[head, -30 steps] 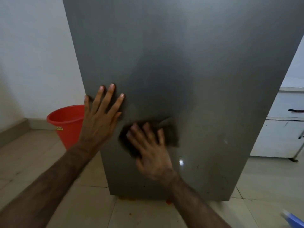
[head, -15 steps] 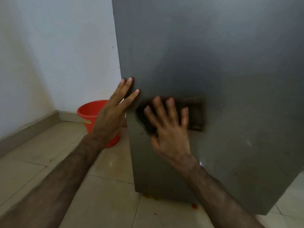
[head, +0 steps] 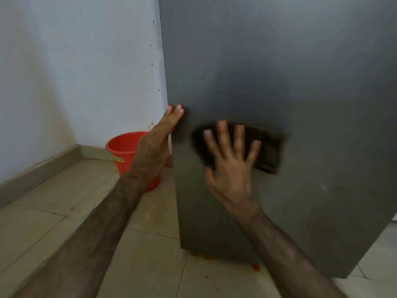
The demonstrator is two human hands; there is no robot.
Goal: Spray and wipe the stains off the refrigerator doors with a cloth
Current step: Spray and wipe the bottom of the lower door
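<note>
The grey refrigerator door (head: pixel 290 87) fills the right half of the head view. A dark cloth (head: pixel 268 149) lies flat against its lower part, pressed there by my right hand (head: pixel 231 168) with fingers spread; both are blurred by motion. My left hand (head: pixel 159 143) rests flat on the door's left edge, fingers straight and together, holding nothing. Small specks and faint marks show on the door low and to the right of the cloth. No spray bottle is in view.
A red bucket (head: pixel 122 147) stands on the tiled floor in the corner, just left of the refrigerator and partly behind my left arm. The white wall (head: pixel 75 72) has small spots near the door edge. Orange drips (head: pixel 255 267) lie on the floor below the door.
My right hand has slid the cloth up and to the right across the door. The view has swung left, so the refrigerator now sits further right and the white cabinets are out of view.
</note>
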